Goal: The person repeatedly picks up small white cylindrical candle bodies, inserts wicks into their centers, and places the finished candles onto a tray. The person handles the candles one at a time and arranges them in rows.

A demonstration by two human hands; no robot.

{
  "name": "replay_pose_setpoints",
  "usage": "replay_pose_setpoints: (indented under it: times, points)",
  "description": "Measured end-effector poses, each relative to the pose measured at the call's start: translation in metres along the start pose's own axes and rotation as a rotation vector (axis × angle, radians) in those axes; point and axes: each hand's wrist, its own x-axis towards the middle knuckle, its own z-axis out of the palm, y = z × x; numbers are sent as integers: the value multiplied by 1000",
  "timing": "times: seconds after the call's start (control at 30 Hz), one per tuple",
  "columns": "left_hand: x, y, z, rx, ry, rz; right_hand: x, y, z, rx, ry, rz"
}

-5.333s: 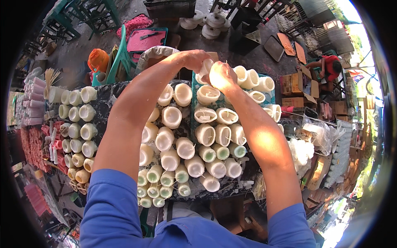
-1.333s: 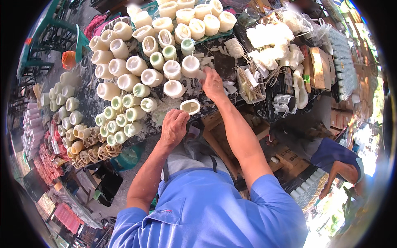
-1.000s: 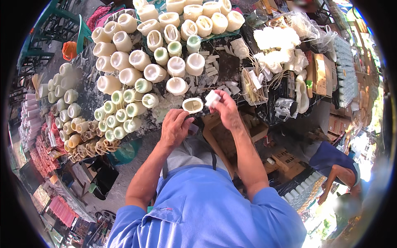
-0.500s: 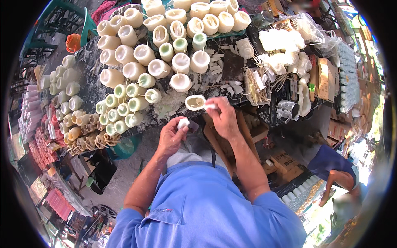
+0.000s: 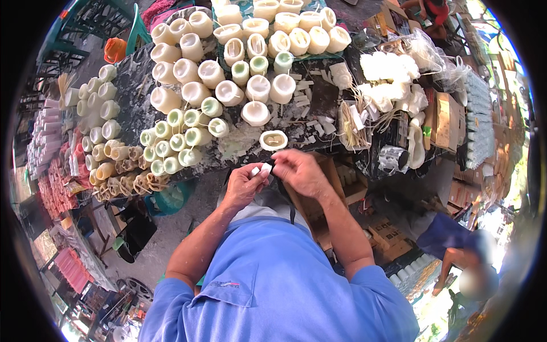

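Left hand (image 5: 246,183): pinching small white blocks (image 5: 264,169)
Right hand (image 5: 302,174): just beside them, blurred; grip unclear
Hollow oval candle (image 5: 273,146): near the table's (image 5: 132,126) edge

The head-worn fisheye looks down — across the worktable (image 5: 132,94).

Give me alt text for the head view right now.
A person's left hand holds small white pieces, the right hand close beside it. Just beyond, an oval cream candle sits near the edge of a dark table crowded with pale candles.
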Motion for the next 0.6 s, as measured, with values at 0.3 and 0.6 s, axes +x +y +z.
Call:
replay_pose_setpoints:
  times: [0.3, 0.6]
  points:
    - [-17, 11, 7, 120, -82, 15, -33, 21, 41, 390, -37, 14]
    - [61, 47, 0, 881, 122, 646, 7, 11, 12, -420, 482, -410]
